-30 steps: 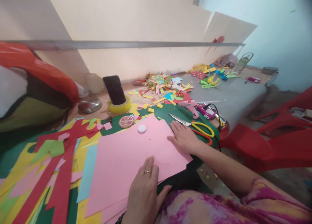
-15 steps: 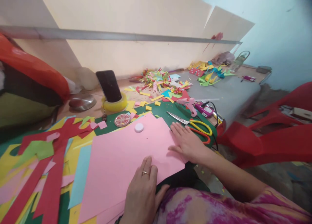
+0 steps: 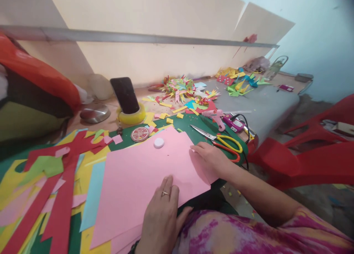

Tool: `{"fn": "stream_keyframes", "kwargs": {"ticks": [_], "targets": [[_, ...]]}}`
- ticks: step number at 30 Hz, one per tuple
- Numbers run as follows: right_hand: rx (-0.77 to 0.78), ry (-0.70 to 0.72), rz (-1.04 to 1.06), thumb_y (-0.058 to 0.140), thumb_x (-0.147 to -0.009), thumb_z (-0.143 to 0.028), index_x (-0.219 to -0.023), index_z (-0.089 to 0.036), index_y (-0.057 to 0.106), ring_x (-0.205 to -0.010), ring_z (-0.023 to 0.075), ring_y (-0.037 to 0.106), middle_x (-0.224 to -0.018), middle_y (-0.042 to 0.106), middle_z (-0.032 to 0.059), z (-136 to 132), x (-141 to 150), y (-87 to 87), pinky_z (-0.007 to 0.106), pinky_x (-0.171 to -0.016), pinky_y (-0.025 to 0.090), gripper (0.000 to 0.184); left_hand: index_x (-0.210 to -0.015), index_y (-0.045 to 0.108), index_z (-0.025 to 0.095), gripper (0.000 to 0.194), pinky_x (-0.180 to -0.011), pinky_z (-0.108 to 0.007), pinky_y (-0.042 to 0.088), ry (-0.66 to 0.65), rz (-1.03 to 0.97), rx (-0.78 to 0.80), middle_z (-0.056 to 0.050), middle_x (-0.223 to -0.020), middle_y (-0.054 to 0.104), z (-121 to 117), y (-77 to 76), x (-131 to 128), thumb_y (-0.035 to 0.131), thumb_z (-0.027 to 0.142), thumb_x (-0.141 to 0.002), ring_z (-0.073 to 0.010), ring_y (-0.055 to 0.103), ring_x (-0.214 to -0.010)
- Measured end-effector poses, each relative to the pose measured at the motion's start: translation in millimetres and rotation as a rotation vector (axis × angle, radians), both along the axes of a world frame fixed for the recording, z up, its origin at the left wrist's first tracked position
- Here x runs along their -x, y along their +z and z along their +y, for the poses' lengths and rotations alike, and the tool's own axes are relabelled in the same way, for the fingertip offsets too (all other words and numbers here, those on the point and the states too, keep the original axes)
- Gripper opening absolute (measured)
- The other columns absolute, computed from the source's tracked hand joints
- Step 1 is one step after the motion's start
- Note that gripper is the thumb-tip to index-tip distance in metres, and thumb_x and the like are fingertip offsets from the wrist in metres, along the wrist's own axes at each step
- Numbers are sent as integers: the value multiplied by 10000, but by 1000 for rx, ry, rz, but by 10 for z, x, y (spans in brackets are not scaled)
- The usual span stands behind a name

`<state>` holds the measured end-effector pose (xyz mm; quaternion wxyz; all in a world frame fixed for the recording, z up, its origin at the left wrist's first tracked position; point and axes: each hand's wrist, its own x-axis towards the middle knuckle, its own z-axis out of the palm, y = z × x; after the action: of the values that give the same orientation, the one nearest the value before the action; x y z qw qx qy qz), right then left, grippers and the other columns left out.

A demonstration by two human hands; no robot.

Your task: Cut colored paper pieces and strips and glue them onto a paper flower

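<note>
- I judge the step in hand as steadying the stacked pink paper sheets [image 3: 129, 187], which lie under my left fingers [image 3: 169, 182], spread and lightly parted, gripping nothing.
- My right fingers [image 3: 203, 146] bend at the sheets' right edge; I can't tell their opening or any pinch.
- Any next move calls for level, light pressure.
- Metal scissors with yellow and orange handles [image 3: 211, 136] crowd beyond my right fingers; the green surface [image 3: 190, 121] ends rightward. More room lies left of my left fingers.
</note>
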<state>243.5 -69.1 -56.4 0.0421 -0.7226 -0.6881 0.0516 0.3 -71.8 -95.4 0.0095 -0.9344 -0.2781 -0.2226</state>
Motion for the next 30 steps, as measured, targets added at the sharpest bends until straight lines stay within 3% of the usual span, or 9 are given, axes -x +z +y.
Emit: {"fn": "stream_keyframes", "kwargs": {"ticks": [2, 5, 10, 15, 23, 30], "targets": [[27, -73, 36, 448, -989, -222, -1026, -170, 672, -892, 193, 660, -968, 675, 83, 67, 77, 14, 280, -776, 493, 233, -1055, 549, 161, 264, -806, -395, 592, 5, 6, 9, -192, -1240, 650, 3, -5, 7, 553, 380, -908, -309, 664, -1084], [89, -129, -28, 464, -991, -237, -978, -157, 651, -862, 200, 668, -972, 665, 86, 187, 102, 6, 282, -754, 485, 204, -1070, 556, 163, 273, -824, -385, 588, 8, 15, 3, -187, -1249, 647, 8, -8, 16, 521, 393, -928, -297, 657, -1103], [158, -106, -143, 383, -949, -36, -988, -100, 642, -822, 224, 658, -974, 654, 150, 235, 49, 27, 303, -681, 461, 270, -1070, 554, 139, 321, -802, -376, 600, -3, 8, -40, -195, -1202, 672, 18, 21, 9, 445, 421, -962, -287, 679, -1062], [170, -44, -171, 447, -989, -161, -1008, -137, 655, -858, 197, 643, -962, 660, 104, 167, 67, 120, 271, -668, 419, 210, -1015, 550, 143, 353, -780, -363, 607, 3, -13, -79, -190, -1159, 692, 22, 57, -17, 327, 416, -1002, -278, 695, -1033], [204, 75, -328, 460, -949, -91, -975, -125, 659, -815, 187, 624, -958, 660, 109, 168, 75, 189, 285, -528, 272, 203, -1011, 556, 132, 398, -769, -371, 611, 1, -33, -83, -208, -1139, 696, 18, 59, -18, 296, 433, -1006, -285, 700, -1020], [213, 46, -321, 443, -927, -55, -952, -116, 636, -825, 197, 651, -957, 662, 133, 232, 94, 126, 258, -542, 334, 204, -1011, 559, 133, 393, -769, -366, 609, 8, -28, -81, -201, -1142, 696, 25, 67, -16, 304, 432, -1006, -283, 700, -1016]]}}
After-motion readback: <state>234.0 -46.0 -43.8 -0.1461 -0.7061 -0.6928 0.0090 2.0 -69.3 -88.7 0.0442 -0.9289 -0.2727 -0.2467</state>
